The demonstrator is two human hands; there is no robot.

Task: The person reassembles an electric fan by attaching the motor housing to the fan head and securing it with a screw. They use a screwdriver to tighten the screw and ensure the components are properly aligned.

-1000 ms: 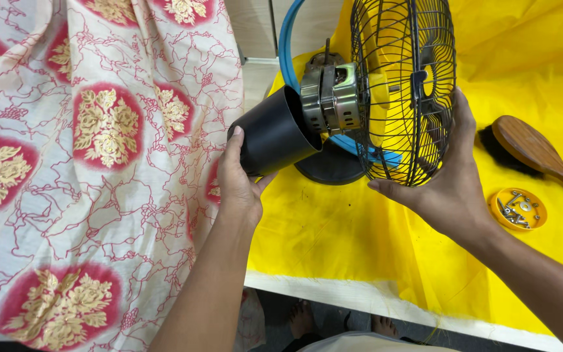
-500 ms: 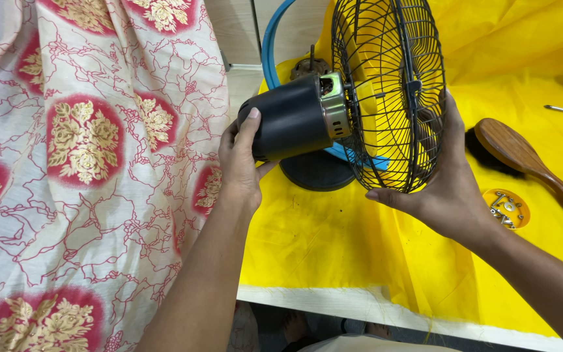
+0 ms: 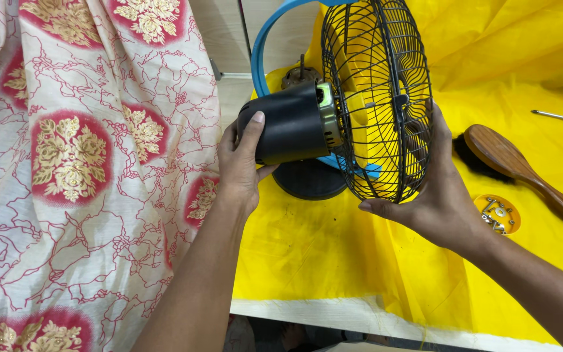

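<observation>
Black motor cover (image 3: 292, 127) now pushed nearly full over the motor (image 3: 328, 112); 1 s ago it hung tilted off the back w/ the metal core bare, only a thin silver band shows now. Left hand (image 3: 241, 164) fingers wrap the cover's rear, thumb along its side. Right hand (image 3: 433, 189) spread flat vs the wire fan guard (image 3: 379, 98), bracing it. Fan sits far-centre on the yellow-cloth worktop (image 3: 314, 248); looks almost seated, not yet screwed

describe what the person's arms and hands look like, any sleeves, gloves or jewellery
Both forearms are bare as far as the frame shows: no sleeves or gloves. The left hand and right hand show no rings, watch or bracelets. The left thumbnail is short and unpainted.
</observation>
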